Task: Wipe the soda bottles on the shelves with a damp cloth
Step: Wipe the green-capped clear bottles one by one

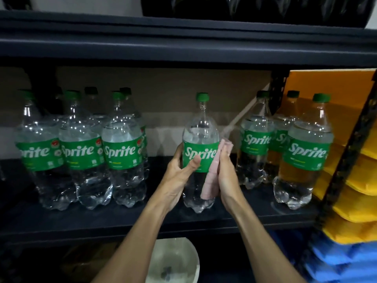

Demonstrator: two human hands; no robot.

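A clear Sprite bottle (pixel 201 127) with a green cap and green label stands upright in the middle of the dark shelf (pixel 142 219). My left hand (pixel 180 174) grips its left side, thumb across the label. My right hand (pixel 225 176) presses a pink cloth (pixel 212 176) flat against the bottle's right side. The cloth hangs down from the label to near the base. Several more Sprite bottles (pixel 83 148) stand grouped at the left, and three others (pixel 306 152) at the right.
An upper shelf board (pixel 183 43) hangs close above the caps. Stacked yellow packs (pixel 355 180) and blue packs (pixel 336 260) fill the right side behind a black upright post. A white bowl (pixel 173 260) sits below the shelf, between my forearms.
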